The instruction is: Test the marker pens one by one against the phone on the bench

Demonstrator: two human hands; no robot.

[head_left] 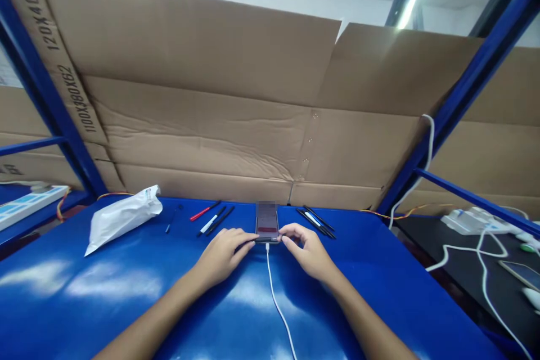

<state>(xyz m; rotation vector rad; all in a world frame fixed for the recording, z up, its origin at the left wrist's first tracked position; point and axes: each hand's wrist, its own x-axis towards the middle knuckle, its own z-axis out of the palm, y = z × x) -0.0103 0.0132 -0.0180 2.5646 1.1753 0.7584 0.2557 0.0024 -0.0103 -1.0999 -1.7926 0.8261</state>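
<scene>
A black pen (264, 240) lies crosswise between my hands, just in front of a phone (267, 219). My left hand (225, 253) pinches its left end between thumb and fingers. At the other end, my right hand (310, 252) closes its thumb and forefinger on the pen; its tip is partly hidden there. The phone leans upright with its screen lit, and a white cable (273, 292) runs from its lower edge toward me.
Left of the phone lie a red pen (205, 211), several dark pens (212, 221), a thin blue pen (172, 220) and a white plastic bag (123, 219). More pens (316, 221) lie right. Cardboard (202, 135) walls the back of the blue table (105, 309); blue posts (459, 87) flank it.
</scene>
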